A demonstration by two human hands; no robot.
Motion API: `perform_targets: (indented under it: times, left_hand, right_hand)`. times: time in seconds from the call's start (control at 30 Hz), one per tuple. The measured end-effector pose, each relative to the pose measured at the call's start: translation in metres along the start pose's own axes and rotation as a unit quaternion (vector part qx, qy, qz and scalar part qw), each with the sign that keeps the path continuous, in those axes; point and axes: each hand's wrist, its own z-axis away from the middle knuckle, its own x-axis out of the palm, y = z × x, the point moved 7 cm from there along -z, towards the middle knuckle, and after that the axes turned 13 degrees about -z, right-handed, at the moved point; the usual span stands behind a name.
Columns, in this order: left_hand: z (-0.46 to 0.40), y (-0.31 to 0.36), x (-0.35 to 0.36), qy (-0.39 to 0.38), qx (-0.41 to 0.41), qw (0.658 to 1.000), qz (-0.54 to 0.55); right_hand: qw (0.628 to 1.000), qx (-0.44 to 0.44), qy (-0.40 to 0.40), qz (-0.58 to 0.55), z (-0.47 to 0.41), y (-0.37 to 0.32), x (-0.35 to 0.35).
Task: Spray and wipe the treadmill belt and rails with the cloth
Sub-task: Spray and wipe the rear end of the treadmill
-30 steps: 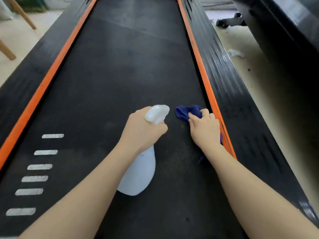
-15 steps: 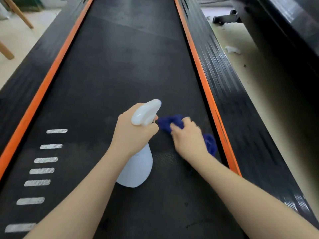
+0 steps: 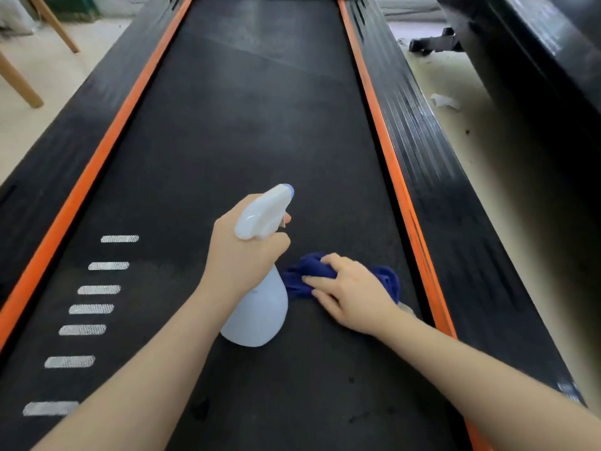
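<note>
Here our left hand (image 3: 242,252) grips the white spray bottle (image 3: 257,307), and our right hand (image 3: 353,296) presses the blue cloth (image 3: 387,279), fingers curled into it, on the black belt (image 3: 244,125).

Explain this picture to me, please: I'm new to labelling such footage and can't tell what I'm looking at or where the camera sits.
The camera is worn on a person's head and looks forward and down, so both bare arms reach in from the bottom edge. The long black surface is a treadmill belt, edged by orange strips and black ribbed side rails. The left hand grips the neck of a white spray bottle, nozzle pointing away up the belt. The right hand presses a bunched blue cloth onto the belt, just right of the bottle. White dashes are printed along the belt's left side. Pale floor shows on both sides.
</note>
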Motion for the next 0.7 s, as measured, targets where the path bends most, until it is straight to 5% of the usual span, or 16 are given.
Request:
perform_targets:
  times: [0.07,0.23,0.33,0.47,0.6,0.7]
  left_hand:
    - [0.000,0.000,0.001,-0.003,0.002,1.000,0.002]
    - [0.003,-0.001,-0.004,0.010,0.007,1.000,0.006]
    - [0.003,-0.002,-0.003,0.015,0.006,1.000,0.014]
    - [-0.001,-0.002,0.001,0.006,0.004,1.000,0.006]
    - [-0.003,-0.001,0.006,-0.002,0.010,1.000,-0.003]
    - [-0.003,0.007,0.007,-0.028,0.007,0.999,-0.016]
  right_hand:
    - [0.999,-0.006,0.042,0.022,-0.004,0.024,-0.013]
    - [0.939,0.256,0.182,0.142,-0.017,0.091,-0.049]
    - [0.937,0.281,0.139,0.157,0.002,0.061,-0.027]
    - [0.963,0.182,0.155,0.124,0.023,0.045,-0.026]
    - [0.930,0.317,0.144,0.121,-0.018,0.090,-0.042]
    - [0.952,0.289,0.051,0.089,-0.018,0.086,-0.042]
